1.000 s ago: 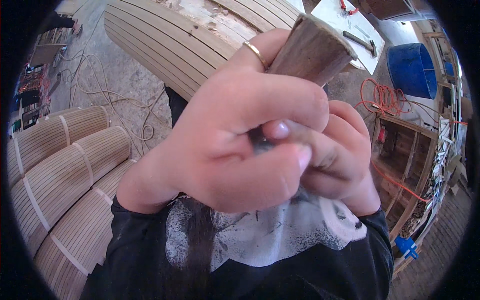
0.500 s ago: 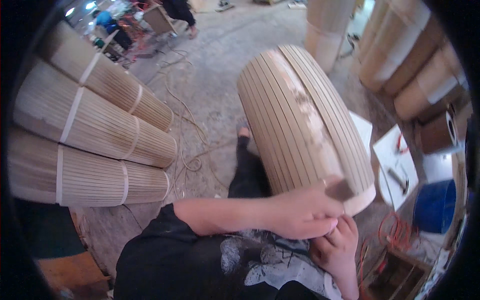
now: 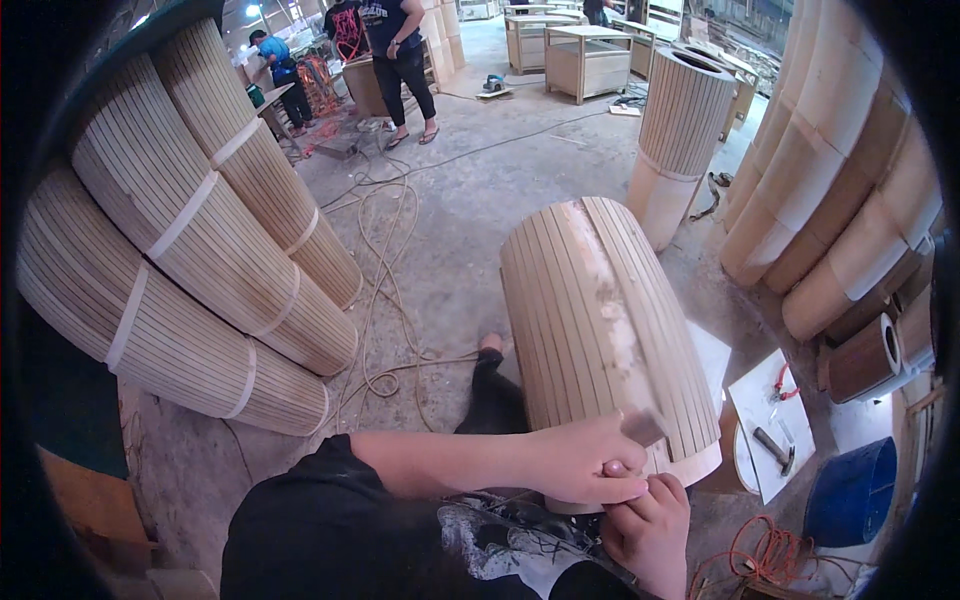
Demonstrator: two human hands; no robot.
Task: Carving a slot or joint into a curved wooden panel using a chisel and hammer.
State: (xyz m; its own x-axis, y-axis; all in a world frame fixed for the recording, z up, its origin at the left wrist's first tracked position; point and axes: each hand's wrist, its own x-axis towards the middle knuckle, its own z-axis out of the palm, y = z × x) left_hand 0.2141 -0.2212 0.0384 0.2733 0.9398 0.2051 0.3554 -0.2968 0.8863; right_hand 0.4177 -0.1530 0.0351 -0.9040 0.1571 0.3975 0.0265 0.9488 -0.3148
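Note:
A large pale wooden drum (image 3: 550, 330), faced with narrow vertical slats, leans in front of me. Down its side runs a bare strip with pale, uneven patches. My left hand (image 3: 590, 460) is closed at the drum's near end, and a small flat grey-brown piece (image 3: 645, 427) sticks out of its grip over the slats. What kind of tool or scrap that is cannot be made out. Right below, my right hand (image 3: 650, 525) has its fingers curled in a pinch against the left fingertips. Anything inside that pinch is hidden.
Slatted columns (image 3: 210, 290) bound with pale bands lie at left; another slatted column (image 3: 685, 110) stands ahead. At right, a white board (image 3: 765, 430) holds a hammer (image 3: 775, 450) and red-handled pliers (image 3: 783, 380), near a blue bucket (image 3: 850, 495). Cables (image 3: 385, 290) trail across the floor. People (image 3: 400, 60) stand farther back.
The view has tilted upward, bringing more of the workshop into sight. Both hands stay together at the drum's near end, the left still gripping the flat piece.

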